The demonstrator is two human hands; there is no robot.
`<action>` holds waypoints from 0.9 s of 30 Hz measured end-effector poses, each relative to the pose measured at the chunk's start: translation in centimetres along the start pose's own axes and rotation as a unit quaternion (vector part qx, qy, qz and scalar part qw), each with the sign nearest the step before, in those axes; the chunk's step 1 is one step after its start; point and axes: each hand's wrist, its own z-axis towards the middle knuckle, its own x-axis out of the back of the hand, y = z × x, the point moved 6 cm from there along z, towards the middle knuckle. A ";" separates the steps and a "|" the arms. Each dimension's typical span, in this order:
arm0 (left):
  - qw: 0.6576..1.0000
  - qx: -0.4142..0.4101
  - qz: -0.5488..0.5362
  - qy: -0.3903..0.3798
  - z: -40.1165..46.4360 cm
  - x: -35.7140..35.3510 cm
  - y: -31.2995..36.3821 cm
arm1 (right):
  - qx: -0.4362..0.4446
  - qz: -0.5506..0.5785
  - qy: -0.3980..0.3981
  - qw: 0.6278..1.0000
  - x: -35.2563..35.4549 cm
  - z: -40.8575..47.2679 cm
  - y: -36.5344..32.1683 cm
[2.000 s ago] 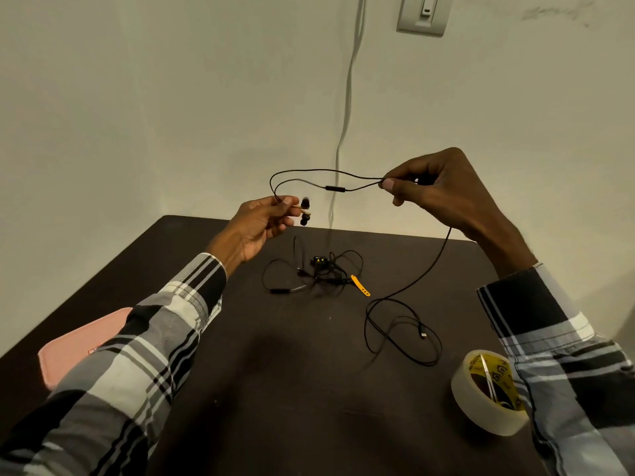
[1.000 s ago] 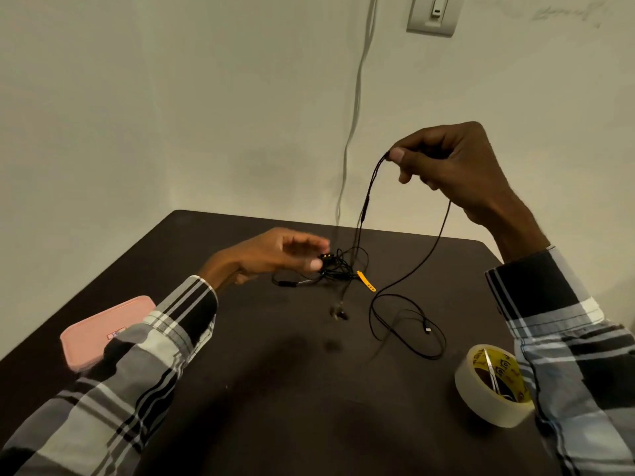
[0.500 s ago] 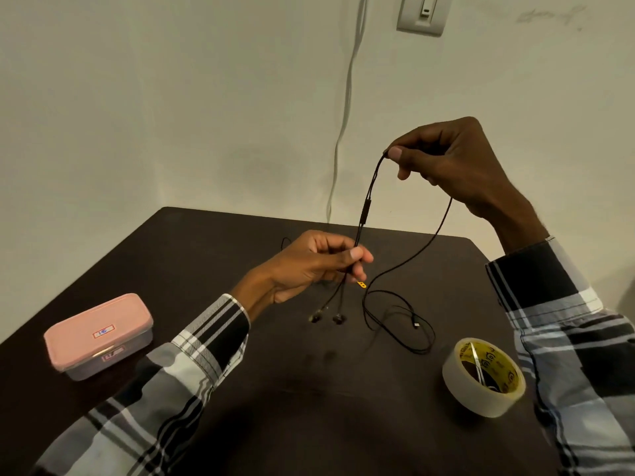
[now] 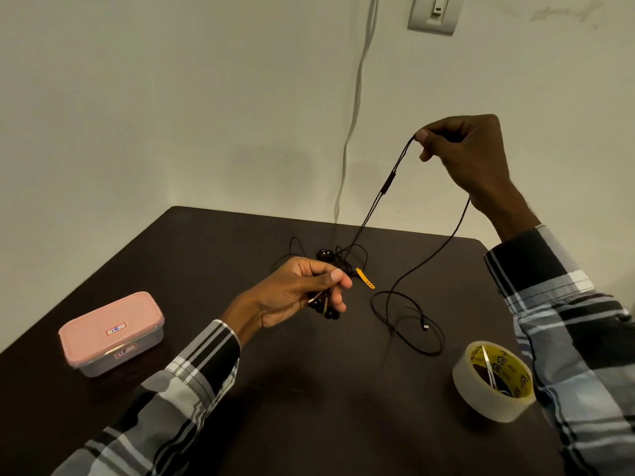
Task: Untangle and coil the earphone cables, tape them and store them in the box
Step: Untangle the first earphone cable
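Left hand (image 4: 302, 290) held low over the table, palm turned inward, fingers curled with thumb and forefinger pinching the earbud ends of the earphone cable (image 4: 385, 190). Right hand (image 4: 467, 156) raised higher and farther out, wrist bent, fingertips pinching the same cable. Both forearms wear plaid sleeves (image 4: 192, 372).

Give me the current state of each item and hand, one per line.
Left hand: grips the earbuds.
Right hand: pinches the earphone cable, held up.
Cable's plug end: loosely looped on the table.
Second earphone set: tangled, on the table.
Pink box: lid on.
Tape roll: lying flat, untouched.
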 end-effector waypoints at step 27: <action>0.980 -0.129 -0.060 0.139 -0.9 7.3 8.0 | -0.058 -0.035 -0.381 0.922 -6.4 -13.5 -3.0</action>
